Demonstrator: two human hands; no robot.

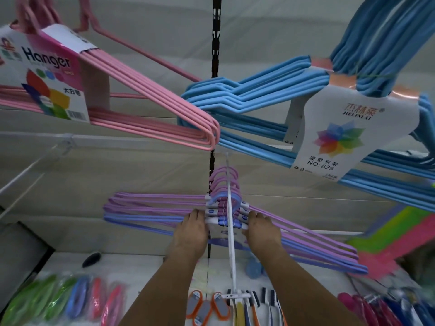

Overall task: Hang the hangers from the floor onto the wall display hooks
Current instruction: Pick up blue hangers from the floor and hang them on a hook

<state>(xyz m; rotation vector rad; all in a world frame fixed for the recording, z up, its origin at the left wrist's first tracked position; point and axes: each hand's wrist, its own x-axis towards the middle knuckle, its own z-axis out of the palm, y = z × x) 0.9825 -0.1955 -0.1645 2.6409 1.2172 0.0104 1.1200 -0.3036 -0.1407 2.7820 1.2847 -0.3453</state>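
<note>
Both hands, left (191, 228) and right (260, 228), grip the purple hanger bundle (155, 209) threaded on the white display hook (231, 231) (pink and blue packs already hang above it); seemingly near done.

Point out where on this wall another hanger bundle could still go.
Free: bare wall left of the purple hangers, below the pink bundle. Crowded: the white hook between left hand and right hand, and upper right with the blue bundles.
</note>
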